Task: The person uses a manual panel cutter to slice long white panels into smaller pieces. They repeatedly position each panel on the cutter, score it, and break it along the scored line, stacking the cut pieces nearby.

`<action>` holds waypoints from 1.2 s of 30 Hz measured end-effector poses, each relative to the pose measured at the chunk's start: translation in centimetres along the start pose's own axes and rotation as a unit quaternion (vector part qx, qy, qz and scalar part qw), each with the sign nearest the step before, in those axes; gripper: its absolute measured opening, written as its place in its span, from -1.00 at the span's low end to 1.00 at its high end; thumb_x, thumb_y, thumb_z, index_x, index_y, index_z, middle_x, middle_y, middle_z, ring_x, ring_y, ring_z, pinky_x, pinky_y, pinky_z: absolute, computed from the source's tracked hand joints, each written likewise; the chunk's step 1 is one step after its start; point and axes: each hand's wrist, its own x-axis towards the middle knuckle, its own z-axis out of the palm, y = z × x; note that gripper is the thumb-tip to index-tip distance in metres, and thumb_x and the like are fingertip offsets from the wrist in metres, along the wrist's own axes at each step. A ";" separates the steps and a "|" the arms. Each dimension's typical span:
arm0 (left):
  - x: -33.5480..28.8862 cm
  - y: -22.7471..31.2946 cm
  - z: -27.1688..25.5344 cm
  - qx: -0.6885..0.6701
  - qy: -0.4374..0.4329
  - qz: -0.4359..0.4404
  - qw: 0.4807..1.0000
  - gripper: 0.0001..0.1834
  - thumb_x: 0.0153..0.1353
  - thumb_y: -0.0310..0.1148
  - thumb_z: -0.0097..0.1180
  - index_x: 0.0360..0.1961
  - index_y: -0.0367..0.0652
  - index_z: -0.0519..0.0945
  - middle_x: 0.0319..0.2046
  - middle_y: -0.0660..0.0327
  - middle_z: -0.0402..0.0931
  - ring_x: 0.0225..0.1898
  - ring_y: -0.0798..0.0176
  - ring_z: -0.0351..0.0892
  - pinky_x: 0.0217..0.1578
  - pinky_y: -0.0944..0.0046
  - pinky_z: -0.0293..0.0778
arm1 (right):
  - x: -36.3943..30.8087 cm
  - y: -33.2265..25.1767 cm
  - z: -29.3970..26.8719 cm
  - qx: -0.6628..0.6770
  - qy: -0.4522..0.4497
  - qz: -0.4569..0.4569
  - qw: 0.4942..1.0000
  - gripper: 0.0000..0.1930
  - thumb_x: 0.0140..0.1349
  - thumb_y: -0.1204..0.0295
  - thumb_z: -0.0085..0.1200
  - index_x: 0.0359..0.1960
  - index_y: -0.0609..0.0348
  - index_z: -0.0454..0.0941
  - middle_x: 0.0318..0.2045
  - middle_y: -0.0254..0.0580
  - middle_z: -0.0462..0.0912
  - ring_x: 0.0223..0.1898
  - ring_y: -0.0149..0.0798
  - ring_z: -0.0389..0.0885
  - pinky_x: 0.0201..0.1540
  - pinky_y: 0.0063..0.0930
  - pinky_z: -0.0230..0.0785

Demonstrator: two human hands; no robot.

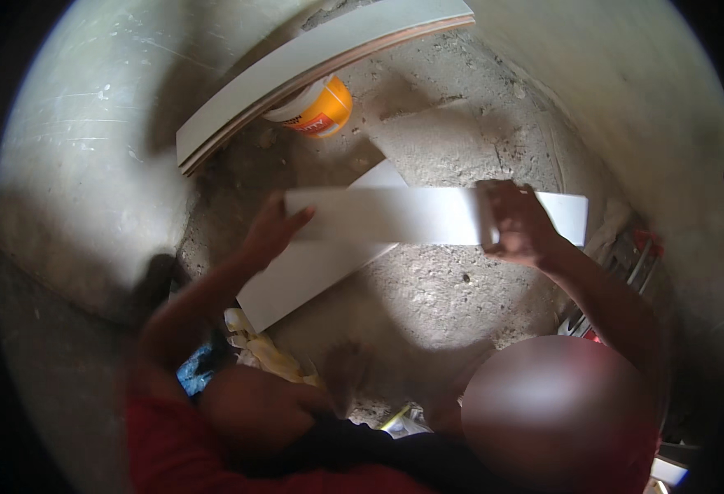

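Observation:
Across the middle of the head view I hold a long white tile strip (378, 216) level above the floor. My left hand (271, 229) grips its left end, the thumb lying on the upper face. Toward the other end, my right hand (517, 222) is closed over the strip with its fingers bent round it. A pale edge shows under those fingers; whether it belongs to a second piece I cannot tell. Beneath, a second white strip (296, 280) lies slantwise on the floor, partly covered by the held one.
A stack of white strips with reddish-brown edges (321, 62) rests over a yellow-and-white bucket (333, 107). Rough concrete floor (453, 288) meets walls on both sides. A red-and-metal tool (644, 255) lies at right; blue plastic (196, 370) and a yellowish bag (267, 354) lie near my left leg.

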 end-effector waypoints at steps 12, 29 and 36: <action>-11.3 -25.1 -2.0 -0.282 0.128 -0.291 0.905 -0.42 0.09 -0.08 0.27 0.06 -0.13 0.40 -0.06 0.12 0.47 -0.03 0.09 0.46 -0.06 -0.01 0.42 | 14.9 -16.3 10.0 -0.137 -0.089 -0.280 0.946 -0.14 -0.24 0.21 0.40 0.18 0.23 0.31 0.10 -0.14 0.39 0.15 -0.12 0.32 0.10 0.02 0.25; -10.1 -28.0 -1.4 -0.208 0.208 -0.221 0.930 -0.70 0.06 -0.12 0.30 -0.43 -0.14 0.60 -0.58 0.35 0.42 -0.51 0.38 0.40 -0.43 0.33 0.33 | 13.9 -10.9 8.9 0.068 0.091 -0.065 0.991 -0.15 -0.02 0.12 0.30 0.25 0.29 0.20 0.20 0.17 0.29 0.28 0.07 0.20 0.35 -0.13 0.01; -10.1 -31.3 -1.8 -0.189 0.200 -0.279 0.920 -0.43 0.09 -0.10 0.28 -0.01 -0.35 0.52 -0.19 0.19 0.57 -0.22 0.28 0.51 -0.13 0.33 0.37 | 9.7 -7.5 7.1 0.299 0.023 0.197 0.933 -0.32 0.04 0.21 0.20 0.15 0.37 0.32 -0.04 0.16 0.56 0.04 0.00 0.53 0.14 -0.28 0.32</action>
